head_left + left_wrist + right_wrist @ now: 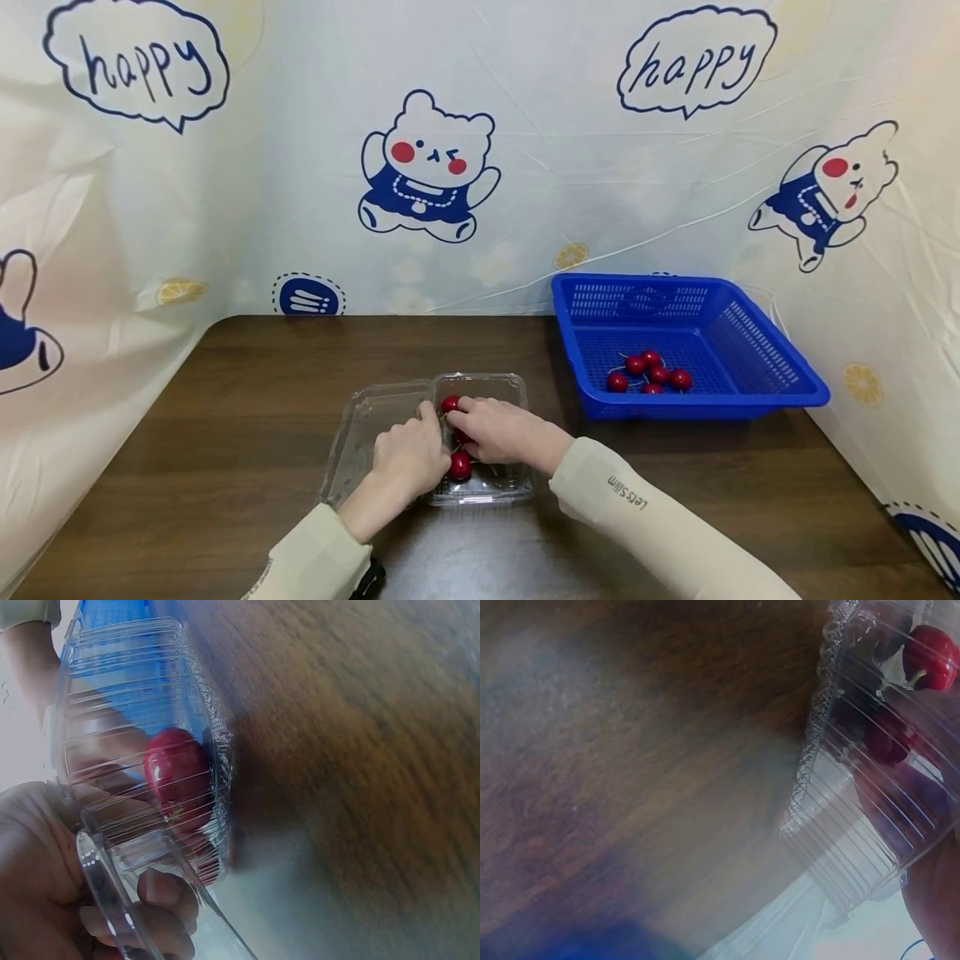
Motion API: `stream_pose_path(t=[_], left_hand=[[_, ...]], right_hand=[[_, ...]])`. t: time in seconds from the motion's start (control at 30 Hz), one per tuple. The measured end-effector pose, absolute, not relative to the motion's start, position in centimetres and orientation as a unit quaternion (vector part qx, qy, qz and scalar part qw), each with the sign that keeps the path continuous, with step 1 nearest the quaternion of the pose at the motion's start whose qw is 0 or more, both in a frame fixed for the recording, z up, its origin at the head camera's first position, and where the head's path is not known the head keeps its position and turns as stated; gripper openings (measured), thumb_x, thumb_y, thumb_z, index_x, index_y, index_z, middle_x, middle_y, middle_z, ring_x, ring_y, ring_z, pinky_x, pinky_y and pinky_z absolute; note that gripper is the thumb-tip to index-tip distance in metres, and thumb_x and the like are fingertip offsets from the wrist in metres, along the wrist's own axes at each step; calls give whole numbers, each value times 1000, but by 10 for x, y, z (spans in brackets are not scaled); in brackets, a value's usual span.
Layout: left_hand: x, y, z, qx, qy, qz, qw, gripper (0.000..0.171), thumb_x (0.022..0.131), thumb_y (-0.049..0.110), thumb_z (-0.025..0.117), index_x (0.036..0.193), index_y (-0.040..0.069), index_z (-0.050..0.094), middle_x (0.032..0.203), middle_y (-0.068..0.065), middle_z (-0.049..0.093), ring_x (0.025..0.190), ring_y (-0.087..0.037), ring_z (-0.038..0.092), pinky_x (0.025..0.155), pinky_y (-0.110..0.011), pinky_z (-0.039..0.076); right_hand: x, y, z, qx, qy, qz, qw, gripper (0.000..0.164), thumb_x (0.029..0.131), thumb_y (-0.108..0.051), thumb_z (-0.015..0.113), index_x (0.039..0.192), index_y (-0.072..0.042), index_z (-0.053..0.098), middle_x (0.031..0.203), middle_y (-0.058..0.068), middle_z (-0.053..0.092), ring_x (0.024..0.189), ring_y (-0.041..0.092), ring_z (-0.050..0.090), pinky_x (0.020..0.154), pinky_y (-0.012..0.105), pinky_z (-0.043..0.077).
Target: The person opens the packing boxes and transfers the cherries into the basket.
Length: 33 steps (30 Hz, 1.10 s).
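A clear plastic clamshell box [491,493] stands on the table with its lid [360,417] folded out to the left. My left hand [412,454] is at the hinge between lid and box; in the left wrist view its fingers [169,889] curl at the plastic edge. Reaching into the box from the right, my right hand [502,429] has its fingertips around a red cherry, partly hidden under them. One cherry [461,465] lies nearer the front and another cherry [450,404] towards the back. Through the ribbed wall, the right wrist view shows cherries [932,657] beside the fingers.
A blue plastic basket [697,400] stands at the back right, holding several stemmed cherries [657,374]. Around the box is the dark wooden table [225,467]. A printed cloth [525,208] with bears hangs behind and at both sides.
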<state>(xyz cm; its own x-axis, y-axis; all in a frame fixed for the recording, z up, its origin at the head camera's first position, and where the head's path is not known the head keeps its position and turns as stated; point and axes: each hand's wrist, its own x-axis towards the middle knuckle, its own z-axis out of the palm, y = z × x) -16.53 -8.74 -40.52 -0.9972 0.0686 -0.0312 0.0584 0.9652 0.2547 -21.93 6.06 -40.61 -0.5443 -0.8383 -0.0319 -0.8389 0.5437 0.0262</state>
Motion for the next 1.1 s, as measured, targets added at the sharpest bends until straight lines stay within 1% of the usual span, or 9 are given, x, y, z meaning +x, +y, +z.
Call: stream_pose_path(t=[0.23, 0.5, 0.73, 1.1], left_hand=[[-165, -87, -405, 34, 991, 130, 20, 32, 77, 19, 62, 97, 0, 45, 75, -19, 68, 63, -37, 65, 54, -49, 49], [-165, -88, -405, 32, 991, 131, 22, 32, 77, 18, 61, 98, -1, 45, 75, -19, 69, 62, -36, 65, 54, -50, 49], [-165, -88, -405, 33, 990, 135, 14, 30, 76, 18, 61, 94, 0, 46, 74, -20, 68, 62, -37, 65, 54, -50, 49], [-165, -88, -405, 33, 990, 134, 15, 30, 76, 18, 61, 94, 0, 46, 75, -20, 68, 64, -38, 65, 55, -50, 49]], right_hand=[[-217, 60, -409, -470, 882, 25, 2, 25, 86, -19, 65, 110, -12, 62, 104, 10, 63, 86, 22, 66, 79, 36, 58], [-215, 59, -414, -465, 885, 32, -9, 27, 86, -20, 64, 111, -11, 60, 106, 10, 61, 89, 22, 64, 78, 37, 58], [-215, 60, -415, -470, 882, 24, -28, 23, 84, -19, 65, 105, -11, 60, 102, 9, 61, 86, 23, 64, 73, 38, 58], [-217, 62, -413, -482, 875, 24, -40, 23, 83, -20, 67, 103, -11, 61, 100, 8, 62, 86, 21, 64, 74, 37, 58]])
